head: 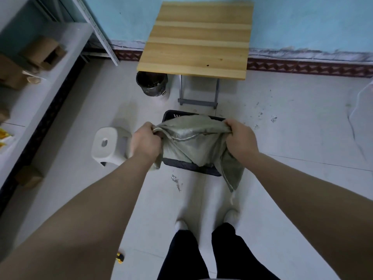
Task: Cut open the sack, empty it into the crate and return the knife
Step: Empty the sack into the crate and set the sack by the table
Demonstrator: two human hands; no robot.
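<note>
A grey-green woven sack (189, 138) hangs limp over a dark plastic crate (191, 169) on the floor. My left hand (144, 141) grips the sack's left end and my right hand (240, 139) grips its right end, both held above the crate. The sack covers most of the crate, so what lies inside is hidden. A loose flap of the sack dangles past the crate's near right corner. A yellow and black knife (120, 257) lies on the floor at the lower left, partly behind my left forearm.
A wooden folding table (199, 37) stands against the blue wall beyond the crate, with a black bin (151, 83) beside its legs. A white stool (107, 146) sits left of the crate. A shelf with cardboard boxes (43, 52) runs along the left. My feet stand just behind the crate.
</note>
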